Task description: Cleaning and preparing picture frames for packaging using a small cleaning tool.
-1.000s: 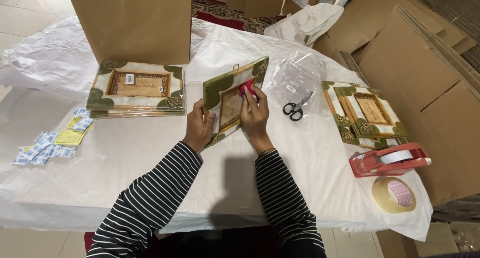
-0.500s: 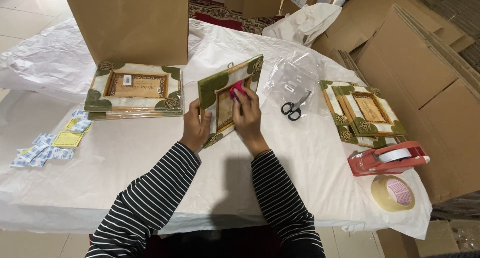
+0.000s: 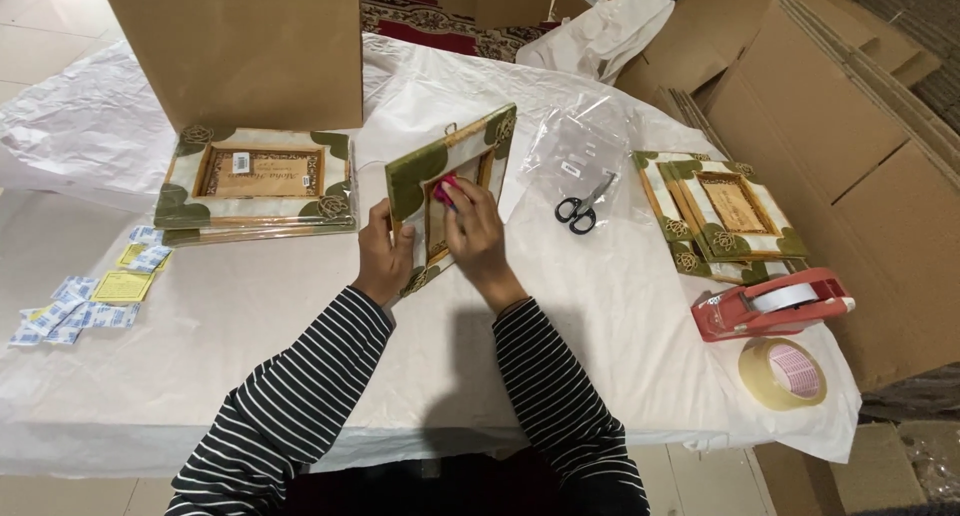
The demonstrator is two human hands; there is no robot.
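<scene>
Green-and-cream picture frame (image 3: pixel 450 201) propped tilted on the desk (image 3: pixel 250 316), left hand (image 3: pixel 383 256) gripping its lower edge, right hand (image 3: pixel 475 238) pinching a pink cloth (image 3: pixel 444 188) against its middle.

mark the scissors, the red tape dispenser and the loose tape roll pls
scissors (image 3: pixel 580 210), head view, on the black handles.
red tape dispenser (image 3: pixel 740 314), head view, on its red body.
loose tape roll (image 3: pixel 783 373), head view, on the roll's flat side, at the table's right corner.
</scene>
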